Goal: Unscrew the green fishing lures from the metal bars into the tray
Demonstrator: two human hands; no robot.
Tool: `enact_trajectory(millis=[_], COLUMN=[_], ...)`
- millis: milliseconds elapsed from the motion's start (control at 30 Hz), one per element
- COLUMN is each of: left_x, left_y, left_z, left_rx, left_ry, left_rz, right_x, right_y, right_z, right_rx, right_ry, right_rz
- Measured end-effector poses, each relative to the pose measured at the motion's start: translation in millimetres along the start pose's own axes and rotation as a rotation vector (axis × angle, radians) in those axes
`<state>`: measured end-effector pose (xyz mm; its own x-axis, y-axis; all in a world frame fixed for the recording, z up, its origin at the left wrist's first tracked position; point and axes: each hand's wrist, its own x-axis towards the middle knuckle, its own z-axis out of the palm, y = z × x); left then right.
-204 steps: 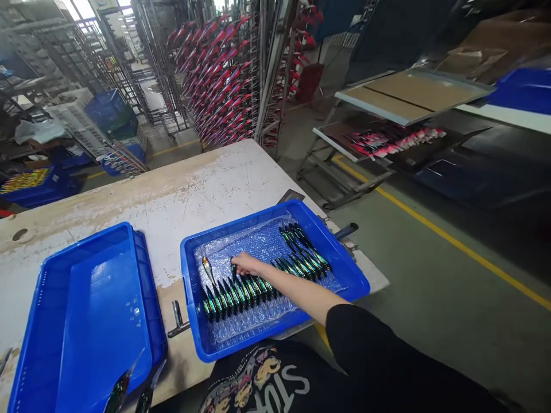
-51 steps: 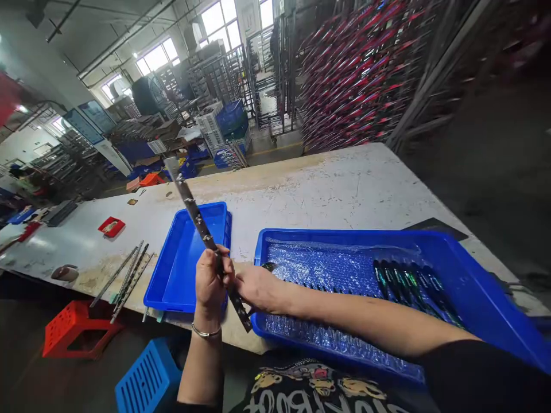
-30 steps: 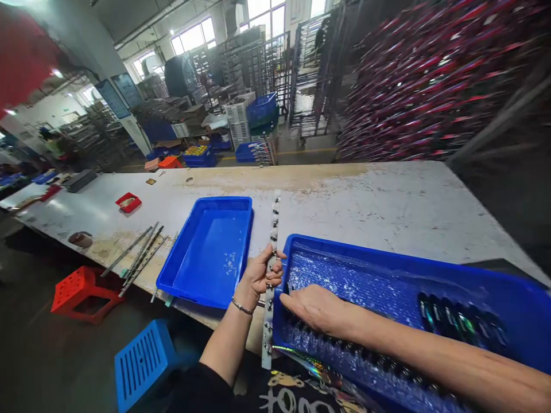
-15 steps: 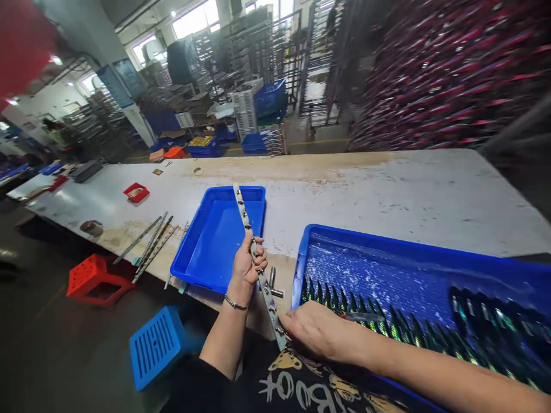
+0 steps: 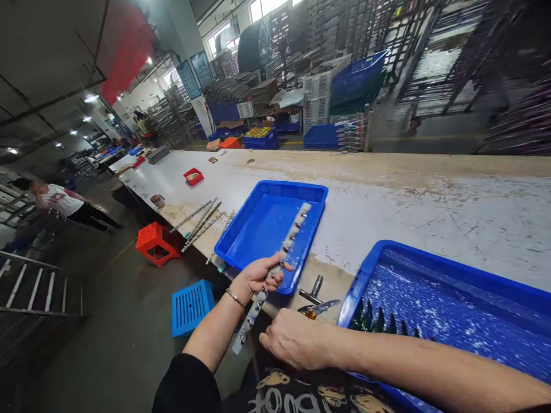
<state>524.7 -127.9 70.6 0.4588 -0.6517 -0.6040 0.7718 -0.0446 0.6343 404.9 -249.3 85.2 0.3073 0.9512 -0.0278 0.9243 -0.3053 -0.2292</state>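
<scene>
My left hand (image 5: 264, 275) is closed around a long pale strip (image 5: 295, 232) with small metal clips along it. The strip slants over the near right side of a blue tray (image 5: 262, 221). My right hand (image 5: 297, 338) is a fist close to the strip's lower half. A fishing lure (image 5: 307, 311), dark with orange and a clear lip, sticks out behind its knuckles; most of the lure is hidden. On my right, a larger blue tray (image 5: 370, 258) holds dark green lures (image 5: 379, 321) in a row, partly covered by my right forearm.
Between the trays lies a metal T-shaped piece (image 5: 314, 291). Several thin strips (image 5: 202, 223) lie at the table's left edge, near a small red tray (image 5: 193, 176). Red (image 5: 158, 244) and blue (image 5: 192, 307) stools stand on the floor. A person (image 5: 64, 201) is at far left.
The view has swung left, bringing a person into sight. The strip has tipped so its top now leans right. The lure moved along with my right hand, now farther from the green lures.
</scene>
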Motion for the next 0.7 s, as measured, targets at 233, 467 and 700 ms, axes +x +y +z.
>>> enact_trajectory(millis=[233,467,700], left_x=[-35.0,-18.1,70.8], left_y=[49.2,115.1,104.8], left_z=[-107.5,-335.2,-407.5], left_rx=[0.457,0.813,0.797], left_ry=[0.416,1.026,0.881], left_rz=[0.364,0.476,0.336], right_x=[17.2,44.3,106.7], right_y=[55.3,118.6,123.2], right_z=[2.5,59.4,95.5], right_rx=[0.143,0.435,0.466], right_ry=[0.003,0.207,0.224], right_rz=[0.358,1.025,1.323])
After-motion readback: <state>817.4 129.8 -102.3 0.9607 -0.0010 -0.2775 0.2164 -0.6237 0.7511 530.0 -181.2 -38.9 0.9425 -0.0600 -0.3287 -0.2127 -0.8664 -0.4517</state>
